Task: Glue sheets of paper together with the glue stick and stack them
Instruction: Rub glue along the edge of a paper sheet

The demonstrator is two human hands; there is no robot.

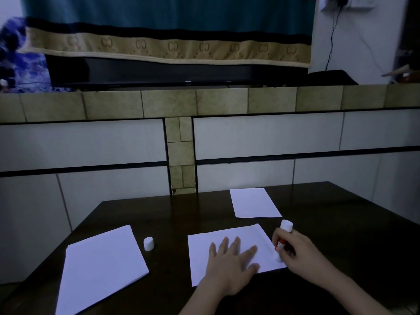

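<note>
Dim light lies over our dark table [341,235], which stands against a tiled wall with a covered screen above. We hold the glue stick [282,242] in our right hand [300,255], fingers curled round its red-labelled barrel, its lower white end down at the right edge of the middle sheet [227,242]. Our left hand [229,267] lies flat on that sheet with fingers spread and straight, pinning it and gripping nothing.

Left of the sheet the cap [148,243] stands upright on the wood, apart from everything. Further left lies a stack [102,269] of paper, and on the far side of the table a single sheet [252,202].

We judge the main risk to be at the edge — if the stick runs off the paper, glue goes on the table and the sheet may stick to it. Should our left hand lift or slide, the drag of the stick could wrinkle or shift the sheet. The cap, standing loose, could be knocked over and roll off when we reach for the stack. A sheet laid on crookedly would bond askew.

We cannot tell whether the glue tip touches the paper; our fingers hide it. Glue already spread does not show in this light. The stack's near corner is cut off by the frame, its sheet count unreadable — the label likewise.
</note>
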